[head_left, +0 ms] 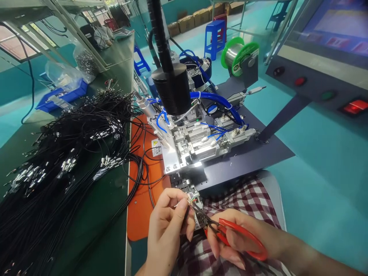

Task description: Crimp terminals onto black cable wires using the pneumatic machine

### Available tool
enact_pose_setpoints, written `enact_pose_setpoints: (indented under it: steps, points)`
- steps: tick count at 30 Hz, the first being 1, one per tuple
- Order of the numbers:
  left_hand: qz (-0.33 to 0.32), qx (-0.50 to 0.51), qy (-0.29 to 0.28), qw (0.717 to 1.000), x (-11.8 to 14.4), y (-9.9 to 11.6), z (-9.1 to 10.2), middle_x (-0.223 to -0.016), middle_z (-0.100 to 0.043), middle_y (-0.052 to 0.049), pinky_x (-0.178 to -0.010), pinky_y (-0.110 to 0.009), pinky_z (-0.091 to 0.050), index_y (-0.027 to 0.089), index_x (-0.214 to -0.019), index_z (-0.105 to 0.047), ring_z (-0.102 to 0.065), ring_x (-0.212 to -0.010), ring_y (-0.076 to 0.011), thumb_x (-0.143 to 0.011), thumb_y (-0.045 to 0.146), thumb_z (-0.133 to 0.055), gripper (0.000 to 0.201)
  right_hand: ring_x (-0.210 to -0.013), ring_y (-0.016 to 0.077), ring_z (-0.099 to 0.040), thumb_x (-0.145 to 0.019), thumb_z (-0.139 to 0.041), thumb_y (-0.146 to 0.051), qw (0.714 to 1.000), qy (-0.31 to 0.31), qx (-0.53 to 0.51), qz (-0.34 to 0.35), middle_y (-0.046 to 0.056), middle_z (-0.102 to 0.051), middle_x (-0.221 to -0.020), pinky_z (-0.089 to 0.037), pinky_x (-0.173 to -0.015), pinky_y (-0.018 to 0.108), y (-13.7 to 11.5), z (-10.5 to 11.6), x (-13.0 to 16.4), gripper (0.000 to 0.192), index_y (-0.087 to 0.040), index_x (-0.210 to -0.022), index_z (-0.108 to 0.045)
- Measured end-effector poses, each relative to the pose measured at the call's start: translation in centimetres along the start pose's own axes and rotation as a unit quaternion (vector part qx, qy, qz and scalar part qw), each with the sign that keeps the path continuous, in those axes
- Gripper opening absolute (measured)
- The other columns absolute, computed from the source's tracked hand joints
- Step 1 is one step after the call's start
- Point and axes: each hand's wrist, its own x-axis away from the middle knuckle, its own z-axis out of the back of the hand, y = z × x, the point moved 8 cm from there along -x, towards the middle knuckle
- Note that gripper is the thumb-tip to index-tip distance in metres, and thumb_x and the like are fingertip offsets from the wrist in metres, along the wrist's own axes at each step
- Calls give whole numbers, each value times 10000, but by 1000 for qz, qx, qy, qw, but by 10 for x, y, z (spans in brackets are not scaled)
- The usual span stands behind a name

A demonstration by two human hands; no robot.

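Scissors [230, 230], red-handled, gripped in right hand [232, 239], fingers closed on the loops; blade tips meet the stripped cable end [189, 199]. Left hand [168, 222] pinches that cable end, fingers clamped on it, low in front of the machine fixture [186, 145]. Black cable pile [66, 153] covers the table [94, 214] at left. Orange mat [140, 207] beside hands.

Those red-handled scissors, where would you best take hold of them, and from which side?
Grip the red-handled scissors by their looped red handles, coming from the right and near side, as the right hand does. The thin blades point up and left toward the wire ends pinched in the left hand, so the handle end is the only safe, roomy part, probably with fingers through or around the loop.
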Motion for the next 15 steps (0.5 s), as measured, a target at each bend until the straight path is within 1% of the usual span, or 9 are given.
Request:
enact_pose_setpoints:
  steps: [3, 5, 7, 10, 13, 15]
  points:
    - [-6, -3, -8, 1000, 0, 0, -2, -566, -549, 42, -433, -158, -300, 183, -840, -493, -464, -411, -45, -903, 322, -543, 161, -421, 73, -366, -702, -570, -710, 1000, 6, -16, -9, -44, -458, -514, -288, -451, 209, -3, 0, 2, 563, -149, -703, -608]
    - [-29, -12, -7, 999, 1, 2, -2, -592, -555, 40, -423, -159, -323, 188, -859, -501, -471, -412, -50, -911, 312, -528, 137, -411, 67, -357, -699, -566, -717, 999, 7, -29, -12, -48, -448, -505, -293, -441, 201, -4, -1, 1, 570, -148, -691, -594]
    - [-76, -31, -5, 997, 4, 5, -2, -651, -570, 31, -429, -169, -373, 198, -893, -513, -494, -431, -58, -918, 290, -513, 96, -402, 61, -351, -710, -568, -710, 999, 2, -44, -1, -51, -445, -503, -291, -430, 193, -4, -1, 0, 569, -142, -706, -592]
    - [-177, -76, -2, 981, 10, 10, 0, -708, -582, 18, -453, -185, -439, 206, -935, -536, -527, -476, -72, -928, 237, -486, 59, -386, 59, -342, -752, -554, -683, 996, -18, -83, 41, -47, -445, -490, -276, -396, 192, -7, -5, -3, 562, -124, -716, -590]
    - [-255, -140, -4, 957, 18, 12, 2, -704, -587, 18, -465, -185, -458, 214, -1001, -551, -549, -507, -83, -923, 152, -472, 127, -384, 62, -337, -799, -542, -637, 992, -19, -104, 66, -45, -427, -468, -265, -386, 200, -9, -7, -6, 533, -115, -691, -573]
    - [-278, -175, -3, 945, 20, 10, 4, -704, -588, 22, -473, -182, -461, 222, -1037, -549, -551, -520, -85, -914, 108, -470, 185, -388, 63, -334, -804, -547, -625, 992, -11, -105, 63, -50, -414, -457, -259, -390, 204, -8, -7, -9, 522, -118, -680, -562]
